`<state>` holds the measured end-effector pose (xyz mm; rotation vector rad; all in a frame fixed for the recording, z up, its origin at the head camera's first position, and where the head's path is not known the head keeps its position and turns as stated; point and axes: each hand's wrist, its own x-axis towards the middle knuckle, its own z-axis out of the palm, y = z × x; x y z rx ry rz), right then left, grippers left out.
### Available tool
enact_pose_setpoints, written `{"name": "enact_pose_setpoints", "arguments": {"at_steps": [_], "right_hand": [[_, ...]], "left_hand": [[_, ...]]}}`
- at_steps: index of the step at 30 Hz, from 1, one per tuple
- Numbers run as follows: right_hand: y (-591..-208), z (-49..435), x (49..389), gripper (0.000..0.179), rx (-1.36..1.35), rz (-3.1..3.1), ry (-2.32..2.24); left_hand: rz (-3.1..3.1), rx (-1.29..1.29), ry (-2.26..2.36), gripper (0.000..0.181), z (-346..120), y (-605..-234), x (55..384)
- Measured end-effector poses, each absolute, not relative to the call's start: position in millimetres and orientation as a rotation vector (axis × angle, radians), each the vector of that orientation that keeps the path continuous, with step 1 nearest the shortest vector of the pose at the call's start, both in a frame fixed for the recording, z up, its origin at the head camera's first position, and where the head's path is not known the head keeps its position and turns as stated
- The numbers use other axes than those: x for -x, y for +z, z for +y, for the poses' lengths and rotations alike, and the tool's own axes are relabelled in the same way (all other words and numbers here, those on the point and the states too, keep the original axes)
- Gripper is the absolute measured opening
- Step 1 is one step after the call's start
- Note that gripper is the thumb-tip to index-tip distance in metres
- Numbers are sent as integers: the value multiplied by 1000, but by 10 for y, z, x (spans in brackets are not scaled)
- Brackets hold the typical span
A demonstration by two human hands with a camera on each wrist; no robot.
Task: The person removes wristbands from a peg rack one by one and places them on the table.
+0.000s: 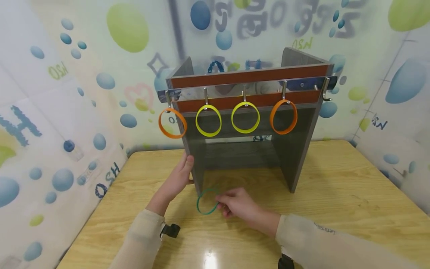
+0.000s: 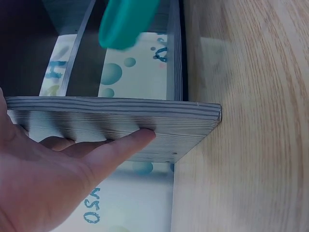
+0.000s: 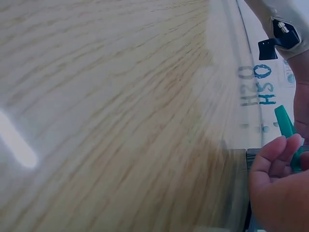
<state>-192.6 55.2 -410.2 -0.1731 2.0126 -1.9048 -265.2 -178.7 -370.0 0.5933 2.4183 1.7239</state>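
My right hand (image 1: pixel 240 205) pinches the rim of a thin teal-green ring (image 1: pixel 201 210) between thumb and fingers. The ring is low over the table, close to the foot of the shelf's left panel. In the right wrist view, the ring (image 3: pixel 284 121) shows edge-on beside the fingertips. My left hand (image 1: pixel 176 177) rests against the left panel of a grey wooden shelf unit (image 1: pixel 198 160), its thumb by the front edge. In the left wrist view, extended fingers (image 2: pixel 130 143) touch the panel's outer face; the thumb is mostly cut off.
Along the shelf's top runs a metal hook rail (image 1: pixel 221 89). Two orange rings, one at the left (image 1: pixel 173 135), and two yellow rings, one in the middle (image 1: pixel 245 130), hang from it. The rightmost hook (image 1: pixel 325 89) is bare. Beneath is a wooden table (image 1: pixel 336 179) against printed walls.
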Motion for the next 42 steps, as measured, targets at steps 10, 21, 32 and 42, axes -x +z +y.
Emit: {"name": "enact_pose_setpoints", "arguments": {"at_steps": [10,21,32,42], "right_hand": [[-4234,328,1931,23,72,1958,-1919],[-4280,239,1913,21,67,1949,-1853],[-4332,251,1917,21,81,1937,-1894],[-4343,271,1907,10,119,1932,-1911]], "left_hand": [[2421,-588,1727,62,-1782,-3715,2657],[2424,-588,1750,59,-1785,-3725,2648],[2434,-586,1745,60,-1787,-3732,2662],[2436,-602,1740,59,-1779,-3730,2662]]}}
